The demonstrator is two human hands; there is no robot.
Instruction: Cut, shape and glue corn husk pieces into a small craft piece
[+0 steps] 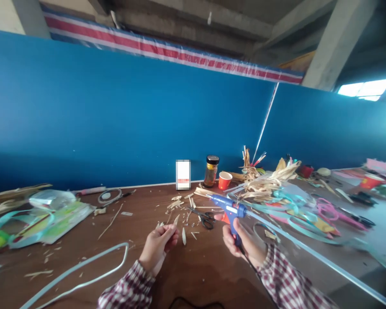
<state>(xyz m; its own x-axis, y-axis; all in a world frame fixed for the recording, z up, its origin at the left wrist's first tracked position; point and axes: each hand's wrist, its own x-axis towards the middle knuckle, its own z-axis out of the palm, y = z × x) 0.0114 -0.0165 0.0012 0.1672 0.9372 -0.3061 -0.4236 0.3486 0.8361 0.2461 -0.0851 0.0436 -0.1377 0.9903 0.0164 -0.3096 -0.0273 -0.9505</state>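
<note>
My right hand (241, 242) is closed round the handle of a blue hot glue gun (229, 208), whose nozzle points left and up over the brown table (193, 274). My left hand (159, 246) pinches a small pale strip of dried leaf (174, 221) between its fingertips, a little left of the gun's nozzle. Black scissors (206, 218) lie on the table just beyond and between both hands. Loose pale leaf pieces (184, 236) are scattered around them.
A bundle of dried husks (266, 182) and pastel ribbons (296, 214) cover the right side. An orange paper cup (224, 180) and a dark jar (211, 171) stand at the back by the blue wall. A pale bent cord (83, 266) lies front left; plastic packets (51, 214) sit far left.
</note>
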